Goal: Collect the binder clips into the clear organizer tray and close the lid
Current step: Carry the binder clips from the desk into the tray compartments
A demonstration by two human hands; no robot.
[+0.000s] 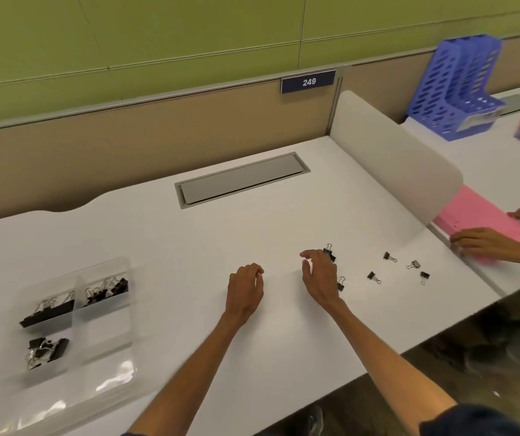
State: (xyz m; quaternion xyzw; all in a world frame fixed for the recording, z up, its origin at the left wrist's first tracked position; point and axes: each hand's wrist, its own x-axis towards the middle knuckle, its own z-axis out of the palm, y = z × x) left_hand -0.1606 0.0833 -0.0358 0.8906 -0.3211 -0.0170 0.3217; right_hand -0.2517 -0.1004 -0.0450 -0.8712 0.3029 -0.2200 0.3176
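The head-worn camera is looking forward and down across the white desk (252, 221), sitting close above its near edge. It is tilting a little, so the far partition (95, 158) is climbing rightward. The left hand (246, 287) and right hand (320, 278) are showing mid-frame, arms entering from below. The wide lens is probably bowing the edges.

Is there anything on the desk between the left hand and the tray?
No. The head view shows only bare desk between the left hand and the tray.
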